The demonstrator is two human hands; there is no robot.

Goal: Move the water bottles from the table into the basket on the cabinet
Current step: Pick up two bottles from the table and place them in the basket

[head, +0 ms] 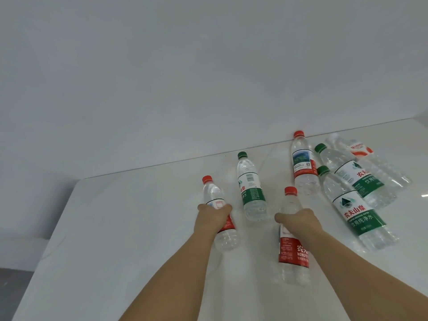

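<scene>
Several clear water bottles stand on a white table (115, 228). My left hand (213, 217) grips a small red-capped bottle (212, 193) around its middle. My right hand (298, 222) grips a taller red-capped, red-labelled bottle (293, 251) near its shoulder. Between my hands stands a green-capped bottle (251, 188). Farther right are another red-capped bottle (303, 163), two large green-labelled bottles (354, 214) (352, 177), and a white-capped bottle with an orange label (363, 156). Neither basket nor cabinet is in view.
A plain white wall (185, 77) rises behind the table's far edge. The table's left edge runs down toward a grey floor (14, 281) at the lower left.
</scene>
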